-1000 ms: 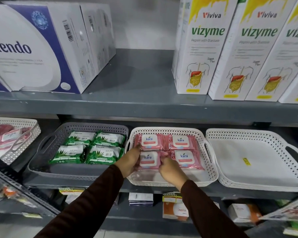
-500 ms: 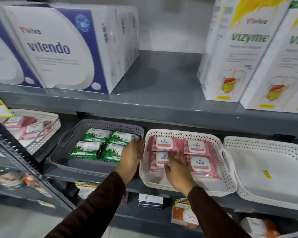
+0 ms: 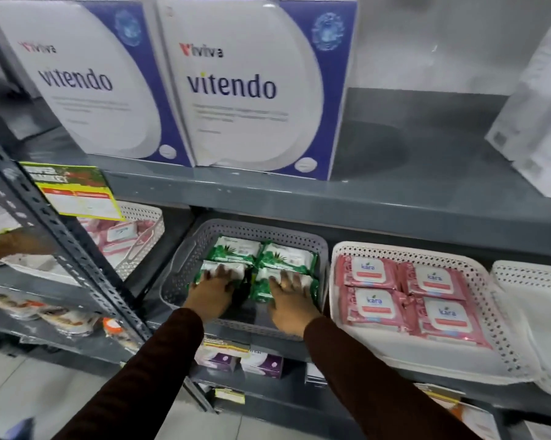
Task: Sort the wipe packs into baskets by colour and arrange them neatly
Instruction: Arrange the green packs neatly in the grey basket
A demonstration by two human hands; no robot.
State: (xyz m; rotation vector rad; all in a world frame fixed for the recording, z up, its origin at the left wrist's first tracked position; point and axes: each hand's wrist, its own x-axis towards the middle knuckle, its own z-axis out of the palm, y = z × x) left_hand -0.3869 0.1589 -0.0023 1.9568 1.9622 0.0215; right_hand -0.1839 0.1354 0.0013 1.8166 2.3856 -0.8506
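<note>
Several green wipe packs (image 3: 233, 252) lie in a two-by-two block in the grey basket (image 3: 268, 228) on the middle shelf. My left hand (image 3: 212, 289) lies flat on the front left green pack, fingers spread. On the front right green pack (image 3: 261, 290) my right hand (image 3: 291, 300) rests the same way. To the right, several pink wipe packs (image 3: 366, 273) sit in neat rows in a white basket (image 3: 395, 249), untouched.
An empty white basket (image 3: 528, 312) stands at the far right. Another white basket (image 3: 140, 236) with pink packs sits left, behind a slanted metal rack upright (image 3: 61, 242). Another person's hand (image 3: 10, 249) reaches in at the left edge. Vitendo boxes (image 3: 236, 87) fill the shelf above.
Both my hands left the pink packs in the white basket and moved left into the grey basket, onto the front green packs. The view swung left.
</note>
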